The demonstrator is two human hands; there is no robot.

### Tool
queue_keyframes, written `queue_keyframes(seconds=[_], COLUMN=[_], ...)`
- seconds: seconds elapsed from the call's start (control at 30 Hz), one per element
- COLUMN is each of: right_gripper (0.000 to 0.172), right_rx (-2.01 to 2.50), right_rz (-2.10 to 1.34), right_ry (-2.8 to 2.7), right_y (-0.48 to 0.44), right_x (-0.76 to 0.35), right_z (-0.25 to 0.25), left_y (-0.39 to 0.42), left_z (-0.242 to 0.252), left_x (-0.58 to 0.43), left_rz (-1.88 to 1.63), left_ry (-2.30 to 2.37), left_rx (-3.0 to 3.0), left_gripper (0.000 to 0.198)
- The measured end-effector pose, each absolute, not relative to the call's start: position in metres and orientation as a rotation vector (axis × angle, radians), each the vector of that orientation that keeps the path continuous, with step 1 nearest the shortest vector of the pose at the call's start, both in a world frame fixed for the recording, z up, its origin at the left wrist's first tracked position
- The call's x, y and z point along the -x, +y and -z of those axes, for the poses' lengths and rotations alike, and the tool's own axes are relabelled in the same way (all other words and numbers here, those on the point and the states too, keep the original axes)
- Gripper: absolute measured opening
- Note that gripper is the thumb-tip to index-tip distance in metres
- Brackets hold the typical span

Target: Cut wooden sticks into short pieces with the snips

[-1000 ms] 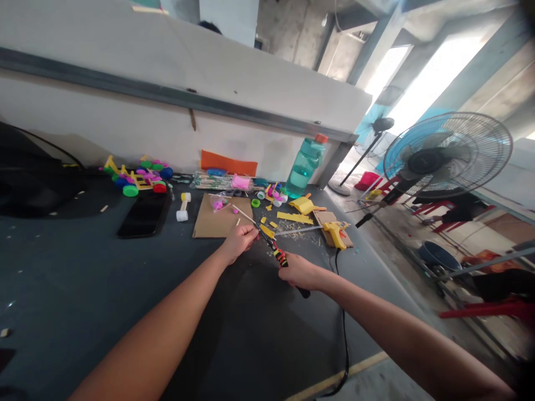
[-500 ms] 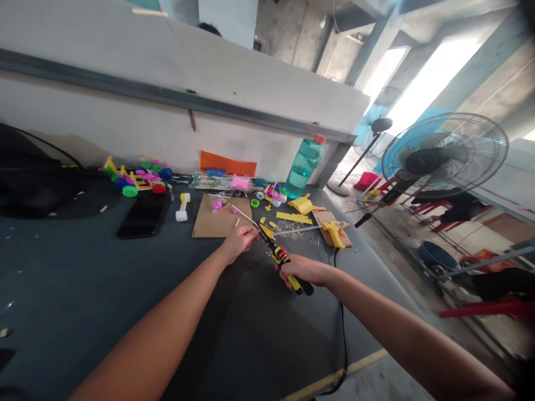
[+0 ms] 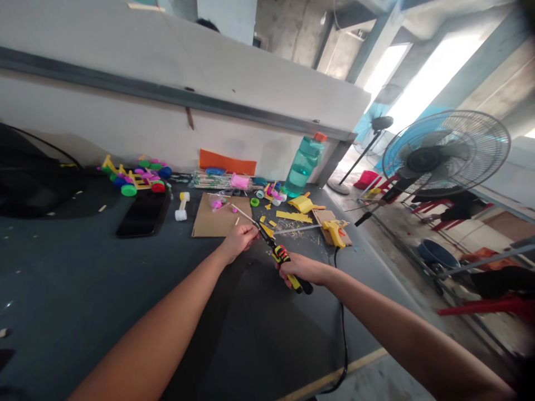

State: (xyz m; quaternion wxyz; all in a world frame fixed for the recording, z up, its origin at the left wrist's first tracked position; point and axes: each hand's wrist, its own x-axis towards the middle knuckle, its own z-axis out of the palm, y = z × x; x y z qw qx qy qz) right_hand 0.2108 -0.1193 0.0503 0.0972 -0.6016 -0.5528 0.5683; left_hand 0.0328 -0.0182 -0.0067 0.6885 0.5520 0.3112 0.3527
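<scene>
On my feed, the strongest light comes from the openings (image 3: 438, 72) at upper right, blown out to white glare, while the black bag (image 3: 29, 172) at far left loses nearly all detail. I see soft shadows on the white partition (image 3: 159, 131) and a darker patch on the table (image 3: 83, 289) below the hands (image 3: 239, 244). The wide lens stretches the edges, the right-hand corners darken, and the fine scraps (image 3: 290, 226) look soft.
</scene>
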Motion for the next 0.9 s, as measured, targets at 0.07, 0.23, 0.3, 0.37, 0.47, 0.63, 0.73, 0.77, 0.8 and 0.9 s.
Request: queue_keyframes(seconds=[0.07, 0.23, 0.3, 0.37, 0.47, 0.63, 0.73, 0.77, 0.8, 0.9], right_gripper=[0.009, 0.009, 0.010, 0.011, 0.016, 0.024, 0.025, 0.024, 0.022, 0.014], right_rx=[1.770, 1.792, 1.789, 1.766, 1.702, 1.616, 1.610, 1.619, 1.633, 1.683], right_rz=[-1.696, -1.637, -1.647, -1.691, -1.789, -1.880, -1.870, -1.859, -1.846, -1.787], right_ry=[-1.625, -1.620, -1.603, -1.576, -1.521, -1.450, -1.496, -1.525, -1.559, -1.675], right_y=[-0.119, -0.117, -0.116, -0.116, -0.117, -0.120, -0.120, -0.120, -0.119, -0.119], right_x=[-0.212, -0.215, -0.216, -0.216, -0.215, -0.215, -0.217, -0.217, -0.217, -0.213], right_z=[-0.050, -0.039, -0.037, -0.038, -0.044, -0.056, -0.056, -0.055, -0.055, -0.057], left_y=[-0.018, -0.018, -0.019, -0.019, -0.019, -0.020, -0.020, -0.020, -0.019, -0.019], left_z=[0.007, 0.007, 0.007, 0.006, 0.005, 0.005, 0.005, 0.005, 0.005, 0.005], left_x=[-0.033, -0.032, -0.032, -0.032, -0.032, -0.033, -0.033, -0.033, -0.033, -0.033], left_rz=[-0.790, -0.792, -0.794, -0.795, -0.788, -0.772, -0.767, -0.767, -0.767, -0.768], left_ry=[0.700, 0.712, 0.712, 0.712, 0.716, 0.722, 0.726, 0.728, 0.730, 0.730], left_rx=[-1.241, -1.245, -1.246, -1.245, -1.246, -1.248, -1.248, -1.248, -1.248, -1.248], left_gripper=[0.035, 0.034, 0.034, 0.034, 0.034, 0.035, 0.035, 0.036, 0.036, 0.037])
